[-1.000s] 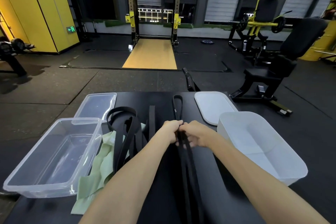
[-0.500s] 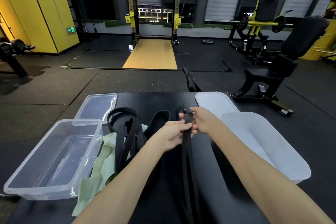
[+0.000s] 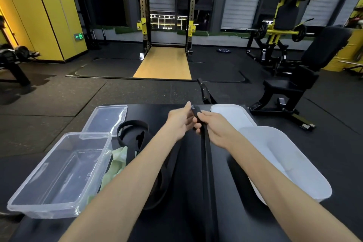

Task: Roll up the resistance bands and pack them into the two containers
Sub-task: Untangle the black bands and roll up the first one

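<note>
The left hand [image 3: 179,121] and right hand [image 3: 214,127] have moved farther up the long flat black rubber resistance band [image 3: 206,153]. Its far loop, earlier lying flat beyond them, is now folded and pinched between them.

There's the long flat black rubber resistance band [image 3: 206,159] stretched straight up the middle, far end lifted, looped black rubber bands [image 3: 133,135] and a pale green band [image 3: 115,163] heaped beside the empty clear plastic tub [image 3: 49,209] on the left, empty white plastic tub [image 3: 314,184] on the right.
</note>
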Action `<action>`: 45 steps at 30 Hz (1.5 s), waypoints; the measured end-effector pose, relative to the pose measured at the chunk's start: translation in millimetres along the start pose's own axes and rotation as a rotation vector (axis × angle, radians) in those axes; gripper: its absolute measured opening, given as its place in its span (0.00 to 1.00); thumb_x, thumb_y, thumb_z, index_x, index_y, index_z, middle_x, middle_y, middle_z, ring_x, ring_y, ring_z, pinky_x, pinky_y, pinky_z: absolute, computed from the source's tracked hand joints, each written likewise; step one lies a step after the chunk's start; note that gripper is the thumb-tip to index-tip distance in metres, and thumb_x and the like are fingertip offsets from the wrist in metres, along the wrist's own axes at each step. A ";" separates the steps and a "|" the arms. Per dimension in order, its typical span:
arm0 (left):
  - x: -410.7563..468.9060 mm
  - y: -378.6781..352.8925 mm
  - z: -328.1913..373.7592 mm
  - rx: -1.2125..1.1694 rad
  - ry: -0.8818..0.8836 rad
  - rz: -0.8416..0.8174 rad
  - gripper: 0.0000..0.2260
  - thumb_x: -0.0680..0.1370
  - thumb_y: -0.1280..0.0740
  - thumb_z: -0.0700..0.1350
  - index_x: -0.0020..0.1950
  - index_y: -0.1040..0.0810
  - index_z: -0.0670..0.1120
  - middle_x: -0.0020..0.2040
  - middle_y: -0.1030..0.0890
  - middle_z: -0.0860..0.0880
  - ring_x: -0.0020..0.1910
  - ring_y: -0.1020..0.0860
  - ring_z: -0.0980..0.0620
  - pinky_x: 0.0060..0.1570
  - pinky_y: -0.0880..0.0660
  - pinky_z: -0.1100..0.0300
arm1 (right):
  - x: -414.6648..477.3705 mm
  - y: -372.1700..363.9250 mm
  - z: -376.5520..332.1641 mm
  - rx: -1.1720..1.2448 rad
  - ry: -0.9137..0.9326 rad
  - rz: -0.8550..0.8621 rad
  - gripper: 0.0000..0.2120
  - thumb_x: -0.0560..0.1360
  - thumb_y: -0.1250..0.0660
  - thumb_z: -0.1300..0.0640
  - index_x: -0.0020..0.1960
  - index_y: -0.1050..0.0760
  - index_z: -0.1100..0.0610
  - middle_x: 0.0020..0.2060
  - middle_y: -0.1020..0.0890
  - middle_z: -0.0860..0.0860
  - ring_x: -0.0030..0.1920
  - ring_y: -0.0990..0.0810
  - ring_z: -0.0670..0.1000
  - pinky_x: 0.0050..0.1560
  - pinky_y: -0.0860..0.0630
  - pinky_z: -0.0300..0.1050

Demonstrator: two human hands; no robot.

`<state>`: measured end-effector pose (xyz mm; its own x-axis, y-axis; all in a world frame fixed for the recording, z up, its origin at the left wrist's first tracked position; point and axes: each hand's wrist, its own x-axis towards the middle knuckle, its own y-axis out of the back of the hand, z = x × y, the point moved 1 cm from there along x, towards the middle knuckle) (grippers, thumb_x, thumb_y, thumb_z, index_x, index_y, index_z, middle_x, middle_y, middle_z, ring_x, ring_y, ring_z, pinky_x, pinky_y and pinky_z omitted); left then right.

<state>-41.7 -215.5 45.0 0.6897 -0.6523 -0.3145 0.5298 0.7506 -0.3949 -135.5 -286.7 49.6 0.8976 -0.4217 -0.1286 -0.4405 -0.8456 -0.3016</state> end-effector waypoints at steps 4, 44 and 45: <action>-0.7 -9.2 22.9 0.068 0.001 -0.073 0.14 0.82 0.39 0.48 0.50 0.19 0.40 0.44 0.19 0.45 0.30 0.29 0.50 0.22 0.30 0.62 | -5.9 -7.5 -10.3 -0.025 0.020 -0.023 0.09 0.82 0.46 0.62 0.54 0.27 0.61 0.35 0.25 0.54 0.31 0.30 0.48 0.34 0.29 0.40; -51.0 -3.0 0.8 0.437 -0.092 -0.472 0.17 0.83 0.44 0.48 0.61 0.23 0.37 0.54 0.17 0.44 0.52 0.18 0.50 0.47 0.21 0.58 | 2.4 -8.8 -51.3 -0.093 0.090 0.143 0.10 0.83 0.50 0.66 0.55 0.31 0.68 0.38 0.24 0.56 0.37 0.25 0.49 0.42 0.25 0.41; -50.7 -4.6 0.5 0.459 -0.129 -0.459 0.15 0.83 0.43 0.45 0.59 0.23 0.36 0.52 0.17 0.44 0.49 0.17 0.51 0.47 0.20 0.57 | 3.0 -7.6 -51.1 -0.105 0.087 0.150 0.11 0.83 0.50 0.65 0.55 0.31 0.68 0.39 0.23 0.56 0.38 0.23 0.50 0.43 0.25 0.42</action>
<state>-78.8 -185.8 63.3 0.3823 -0.9201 -0.0850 0.9209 0.3870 -0.0474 -130.4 -298.2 99.8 0.8188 -0.5682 -0.0817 -0.5727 -0.7988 -0.1843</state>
